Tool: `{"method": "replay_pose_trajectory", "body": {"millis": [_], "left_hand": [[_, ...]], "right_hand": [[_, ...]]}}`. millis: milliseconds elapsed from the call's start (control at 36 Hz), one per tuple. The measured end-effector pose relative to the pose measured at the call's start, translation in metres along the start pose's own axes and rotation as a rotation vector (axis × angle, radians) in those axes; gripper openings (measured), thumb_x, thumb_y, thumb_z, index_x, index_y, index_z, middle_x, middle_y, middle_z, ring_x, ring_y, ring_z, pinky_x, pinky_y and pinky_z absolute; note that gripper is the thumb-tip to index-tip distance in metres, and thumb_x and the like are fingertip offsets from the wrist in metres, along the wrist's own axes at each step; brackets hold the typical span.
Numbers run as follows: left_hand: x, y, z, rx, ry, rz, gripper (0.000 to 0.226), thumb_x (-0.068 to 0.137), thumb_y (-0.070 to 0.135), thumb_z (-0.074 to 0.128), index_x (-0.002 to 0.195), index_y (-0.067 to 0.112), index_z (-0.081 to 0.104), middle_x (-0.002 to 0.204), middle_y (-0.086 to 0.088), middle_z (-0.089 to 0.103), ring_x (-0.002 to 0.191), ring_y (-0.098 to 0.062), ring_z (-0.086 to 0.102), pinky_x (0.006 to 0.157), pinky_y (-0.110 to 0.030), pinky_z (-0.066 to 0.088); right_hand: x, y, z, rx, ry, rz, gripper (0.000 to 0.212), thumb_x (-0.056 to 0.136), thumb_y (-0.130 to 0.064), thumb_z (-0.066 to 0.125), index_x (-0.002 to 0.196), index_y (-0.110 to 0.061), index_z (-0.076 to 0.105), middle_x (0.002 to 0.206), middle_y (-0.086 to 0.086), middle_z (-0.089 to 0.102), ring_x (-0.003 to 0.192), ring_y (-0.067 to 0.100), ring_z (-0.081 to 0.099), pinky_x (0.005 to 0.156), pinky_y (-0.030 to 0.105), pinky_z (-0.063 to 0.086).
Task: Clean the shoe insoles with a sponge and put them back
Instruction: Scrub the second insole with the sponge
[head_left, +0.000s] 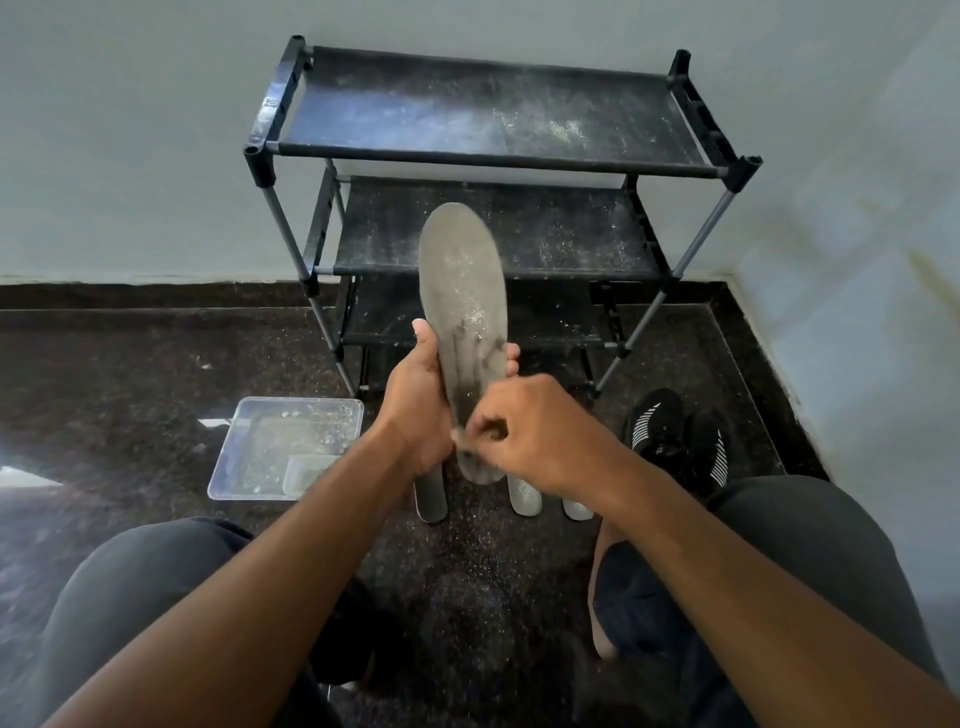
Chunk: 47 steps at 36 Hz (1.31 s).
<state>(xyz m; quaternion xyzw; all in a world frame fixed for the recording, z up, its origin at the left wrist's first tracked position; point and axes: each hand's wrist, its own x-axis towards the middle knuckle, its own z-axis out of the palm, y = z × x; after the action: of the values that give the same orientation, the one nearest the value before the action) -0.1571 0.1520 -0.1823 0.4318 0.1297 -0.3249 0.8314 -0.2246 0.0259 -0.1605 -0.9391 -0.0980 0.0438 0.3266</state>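
Observation:
My left hand (415, 410) grips a grey, dusty insole (462, 291) from the left and holds it upright in front of the shoe rack. White specks and dark streaks mark its face. My right hand (524, 436) lies over the insole's heel end with curled fingers, its fingertips blurred against the surface; no sponge shows in it. Three more insoles (431, 501) (524, 500) (577, 510) lie on the floor under my hands. A small grey-green block (306, 474), probably the sponge, sits in the clear tray (249, 447).
A dusty black three-shelf rack (488, 124) stands against the wall. A pair of black shoes (675, 436) stands on the floor to the right. Another dark shoe (618, 603) lies by my right leg. The dark stone floor is speckled with dust.

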Motion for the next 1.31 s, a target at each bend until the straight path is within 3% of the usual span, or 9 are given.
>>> {"method": "replay_pose_trajectory", "body": {"millis": [56, 222, 361, 583, 722, 889, 1056, 1194, 1306], "left_hand": [[0.002, 0.003, -0.005, -0.020, 0.012, 0.005, 0.086, 0.104, 0.067, 0.020, 0.128, -0.003, 0.063, 0.117, -0.021, 0.074, 0.100, -0.028, 0.073, 0.102, -0.043, 0.054], [0.003, 0.004, -0.001, -0.079, -0.032, -0.008, 0.084, 0.105, 0.067, 0.022, 0.119, -0.002, 0.068, 0.110, -0.020, 0.074, 0.094, -0.028, 0.073, 0.095, -0.044, 0.057], [0.007, 0.010, -0.007, -0.038, 0.004, 0.039, 0.086, 0.106, 0.065, 0.016, 0.128, -0.005, 0.062, 0.120, -0.022, 0.073, 0.105, -0.027, 0.075, 0.100, -0.041, 0.053], [0.001, -0.005, 0.000, 0.058, -0.033, 0.022, 0.075, 0.106, 0.063, 0.023, 0.129, 0.007, 0.067, 0.127, -0.019, 0.071, 0.116, -0.031, 0.071, 0.100, -0.047, 0.055], [0.002, 0.001, 0.000, 0.033, -0.036, 0.029, 0.082, 0.104, 0.067, 0.023, 0.119, 0.002, 0.070, 0.111, -0.021, 0.073, 0.098, -0.029, 0.071, 0.098, -0.044, 0.058], [0.001, 0.001, 0.000, 0.063, -0.017, 0.030, 0.077, 0.106, 0.064, 0.022, 0.120, 0.006, 0.070, 0.122, -0.021, 0.073, 0.109, -0.031, 0.073, 0.092, -0.045, 0.058], [0.004, 0.006, -0.004, 0.052, 0.005, 0.045, 0.084, 0.105, 0.067, 0.018, 0.124, 0.001, 0.067, 0.119, -0.021, 0.073, 0.102, -0.027, 0.071, 0.099, -0.042, 0.055], [0.002, -0.001, -0.003, 0.067, -0.009, 0.007, 0.081, 0.104, 0.067, 0.022, 0.135, 0.004, 0.062, 0.129, -0.022, 0.070, 0.118, -0.034, 0.069, 0.101, -0.050, 0.054], [-0.004, -0.014, 0.003, 0.172, -0.012, -0.016, 0.079, 0.105, 0.065, 0.018, 0.135, 0.007, 0.063, 0.124, -0.022, 0.072, 0.116, -0.033, 0.071, 0.098, -0.048, 0.058]], "right_hand": [[-0.006, 0.000, -0.008, 0.003, -0.126, 0.027, 0.012, 0.087, -0.029, 0.077, 0.085, -0.018, 0.080, 0.080, -0.008, 0.073, 0.070, 0.005, 0.066, 0.069, 0.029, 0.058], [-0.002, 0.003, -0.014, -0.094, 0.209, -0.009, 0.006, 0.087, -0.020, 0.077, 0.087, -0.015, 0.079, 0.086, -0.006, 0.069, 0.078, 0.007, 0.062, 0.073, 0.034, 0.056], [-0.010, -0.004, -0.013, 0.033, -0.265, 0.077, 0.004, 0.083, -0.017, 0.080, 0.085, -0.013, 0.081, 0.076, -0.008, 0.073, 0.068, 0.002, 0.066, 0.061, 0.017, 0.051], [0.007, 0.003, -0.012, -0.069, 0.326, -0.046, 0.006, 0.085, -0.018, 0.079, 0.089, -0.013, 0.078, 0.083, -0.006, 0.069, 0.078, 0.009, 0.060, 0.069, 0.032, 0.052], [-0.004, -0.002, -0.019, 0.037, -0.085, 0.000, 0.003, 0.084, -0.015, 0.079, 0.085, -0.014, 0.082, 0.075, -0.008, 0.072, 0.065, 0.001, 0.064, 0.061, 0.015, 0.050], [0.002, 0.002, -0.019, -0.017, 0.257, -0.045, 0.006, 0.085, -0.017, 0.079, 0.088, -0.012, 0.080, 0.079, -0.008, 0.067, 0.071, 0.006, 0.059, 0.074, 0.021, 0.050], [-0.005, 0.000, -0.023, 0.098, -0.174, 0.045, 0.004, 0.082, -0.016, 0.081, 0.086, -0.014, 0.082, 0.079, -0.007, 0.075, 0.070, 0.002, 0.068, 0.064, 0.014, 0.049], [-0.001, 0.007, -0.028, 0.073, 0.260, 0.029, 0.008, 0.085, -0.012, 0.077, 0.093, -0.013, 0.077, 0.084, -0.005, 0.069, 0.073, 0.005, 0.063, 0.069, 0.018, 0.052], [0.006, 0.009, -0.007, -0.060, 0.263, 0.004, 0.019, 0.090, -0.011, 0.073, 0.109, -0.009, 0.075, 0.094, -0.001, 0.061, 0.083, 0.010, 0.059, 0.078, 0.023, 0.051]]}}
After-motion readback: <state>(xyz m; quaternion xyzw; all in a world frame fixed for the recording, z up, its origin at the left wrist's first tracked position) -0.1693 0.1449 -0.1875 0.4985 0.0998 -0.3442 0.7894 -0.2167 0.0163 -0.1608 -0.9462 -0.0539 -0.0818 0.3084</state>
